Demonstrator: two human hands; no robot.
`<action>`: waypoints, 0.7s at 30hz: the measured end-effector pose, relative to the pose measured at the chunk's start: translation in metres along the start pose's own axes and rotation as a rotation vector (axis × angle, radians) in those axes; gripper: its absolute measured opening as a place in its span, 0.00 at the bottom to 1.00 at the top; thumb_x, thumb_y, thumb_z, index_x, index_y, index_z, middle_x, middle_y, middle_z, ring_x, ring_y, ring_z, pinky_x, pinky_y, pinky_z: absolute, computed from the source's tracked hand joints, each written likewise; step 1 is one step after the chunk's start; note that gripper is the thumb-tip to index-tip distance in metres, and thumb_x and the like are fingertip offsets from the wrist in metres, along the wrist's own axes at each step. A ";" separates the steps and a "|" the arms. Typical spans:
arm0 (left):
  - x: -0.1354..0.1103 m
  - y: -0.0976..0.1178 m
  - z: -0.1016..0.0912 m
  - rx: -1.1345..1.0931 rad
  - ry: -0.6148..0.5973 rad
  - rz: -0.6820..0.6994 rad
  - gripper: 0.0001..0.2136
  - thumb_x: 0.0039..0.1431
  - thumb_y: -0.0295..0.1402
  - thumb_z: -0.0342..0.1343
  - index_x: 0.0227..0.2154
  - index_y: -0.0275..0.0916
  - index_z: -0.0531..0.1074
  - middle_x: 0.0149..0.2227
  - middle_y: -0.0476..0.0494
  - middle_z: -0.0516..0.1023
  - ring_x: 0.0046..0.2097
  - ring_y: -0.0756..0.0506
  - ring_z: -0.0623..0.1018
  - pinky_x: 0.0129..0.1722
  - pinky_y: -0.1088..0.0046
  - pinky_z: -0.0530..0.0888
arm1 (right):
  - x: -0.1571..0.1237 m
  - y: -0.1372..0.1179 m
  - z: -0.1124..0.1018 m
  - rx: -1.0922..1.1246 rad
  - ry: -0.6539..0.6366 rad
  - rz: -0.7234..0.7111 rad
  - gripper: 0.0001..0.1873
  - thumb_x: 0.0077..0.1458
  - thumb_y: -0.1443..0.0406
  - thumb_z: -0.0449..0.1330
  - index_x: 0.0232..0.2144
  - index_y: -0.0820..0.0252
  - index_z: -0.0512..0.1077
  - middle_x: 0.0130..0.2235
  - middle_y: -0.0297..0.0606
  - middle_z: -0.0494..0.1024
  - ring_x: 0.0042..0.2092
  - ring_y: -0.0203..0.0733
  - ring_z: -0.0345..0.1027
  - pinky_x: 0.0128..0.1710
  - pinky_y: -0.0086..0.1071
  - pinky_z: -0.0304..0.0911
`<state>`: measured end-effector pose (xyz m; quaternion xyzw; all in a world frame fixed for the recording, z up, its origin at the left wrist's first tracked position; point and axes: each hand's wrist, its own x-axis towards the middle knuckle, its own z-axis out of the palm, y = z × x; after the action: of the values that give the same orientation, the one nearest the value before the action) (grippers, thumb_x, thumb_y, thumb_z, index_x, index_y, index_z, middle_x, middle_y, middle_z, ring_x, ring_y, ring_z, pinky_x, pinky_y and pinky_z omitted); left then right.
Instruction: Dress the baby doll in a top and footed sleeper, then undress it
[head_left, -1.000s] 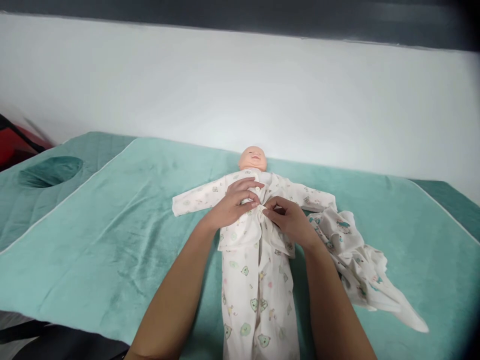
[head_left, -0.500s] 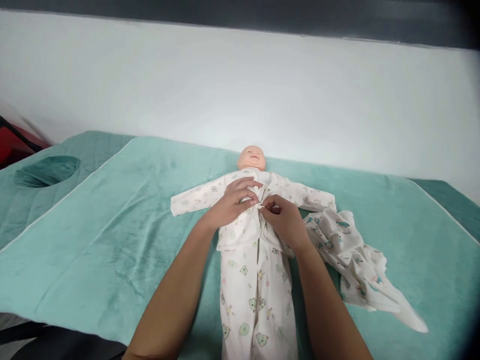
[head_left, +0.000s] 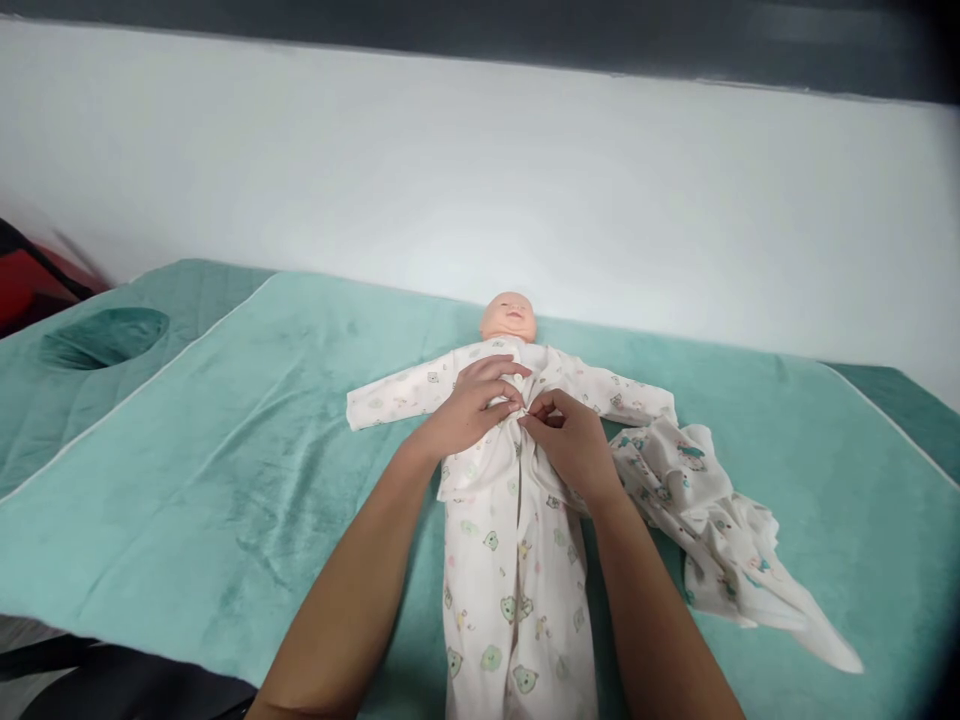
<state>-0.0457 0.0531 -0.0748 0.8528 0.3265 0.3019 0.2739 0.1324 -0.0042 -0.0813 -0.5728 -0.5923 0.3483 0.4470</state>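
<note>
The 2 hands are meeting at the middle of the shirt, which is covering the chest of the doll lying face-up on the green bed. The right hand is holding thumb and forefinger narrow, pinching the front edge; the left hand is nipping the cloth just beside it, its other fingers lying spread over the chest. Trouble could be brewing: soft cloth could be slipping from so slight a pinch, and uneven pulling could be leaving the 2 front edges crooked. The right forearm is overlapping the crumpled clothing in this view (1 wide swing could be dragging it along), and contact is hard to judge. What's hiding? The fingers are covering the very spot they're working, so any fastening there is escaping the eye. The trousers are running off the bottom, and the dark thing at lower left is showing too little to name.
</note>
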 end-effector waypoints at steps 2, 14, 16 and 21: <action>0.000 0.000 0.000 0.000 0.001 0.000 0.11 0.66 0.35 0.48 0.34 0.45 0.75 0.59 0.49 0.70 0.66 0.42 0.60 0.67 0.55 0.52 | 0.000 0.000 0.001 0.025 0.005 0.012 0.03 0.49 0.63 0.60 0.28 0.57 0.70 0.27 0.29 0.71 0.29 0.36 0.64 0.30 0.29 0.58; -0.001 0.005 -0.003 -0.068 -0.054 -0.011 0.10 0.65 0.40 0.51 0.33 0.44 0.74 0.61 0.49 0.68 0.69 0.41 0.54 0.68 0.54 0.48 | 0.012 0.015 0.002 0.246 0.125 0.076 0.09 0.47 0.60 0.64 0.30 0.58 0.70 0.28 0.29 0.68 0.28 0.34 0.59 0.29 0.28 0.55; -0.002 0.004 -0.005 -0.161 -0.036 -0.032 0.11 0.64 0.42 0.51 0.33 0.43 0.73 0.62 0.47 0.68 0.68 0.40 0.56 0.67 0.54 0.52 | 0.011 0.014 -0.003 0.378 0.060 0.126 0.10 0.48 0.59 0.64 0.30 0.57 0.69 0.27 0.27 0.65 0.25 0.31 0.53 0.24 0.27 0.49; -0.011 -0.005 -0.021 -0.591 0.250 -0.118 0.13 0.60 0.46 0.53 0.32 0.41 0.71 0.65 0.44 0.64 0.66 0.36 0.63 0.62 0.53 0.64 | 0.005 0.007 -0.040 0.582 0.122 0.110 0.10 0.45 0.62 0.64 0.29 0.56 0.66 0.25 0.25 0.59 0.22 0.31 0.49 0.21 0.28 0.45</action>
<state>-0.0692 0.0538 -0.0674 0.6722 0.3049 0.4695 0.4845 0.1723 -0.0026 -0.0729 -0.4714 -0.4078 0.4921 0.6078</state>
